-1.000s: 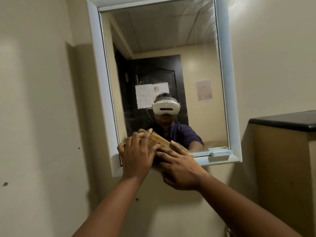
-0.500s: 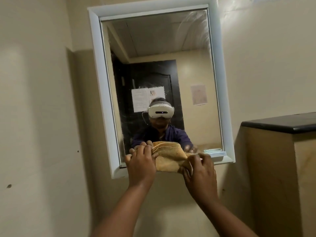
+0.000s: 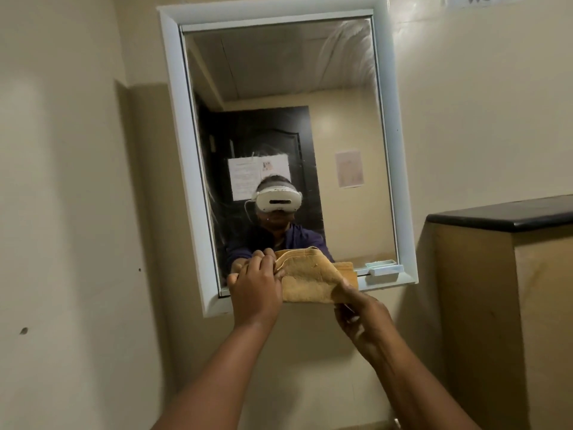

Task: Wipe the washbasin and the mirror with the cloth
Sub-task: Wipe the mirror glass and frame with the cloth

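Forearms rise from the bottom of the frame toward its centre. The left hand (image 3: pixel 255 291) grips the left end of the cloth (image 3: pixel 305 279), fingers curled over its top edge. The right hand (image 3: pixel 361 315), lower and to the right, pinches the cloth's lower right corner. The folded tan cloth hangs between the 2 hands in front of the lower edge of the mirror (image 3: pixel 279 119); contact cannot be told. A dark-topped cabinet (image 3: pixel 502 214) stands at right.

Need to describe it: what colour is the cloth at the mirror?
The cloth is tan, a yellowish brown; the head view shows it.
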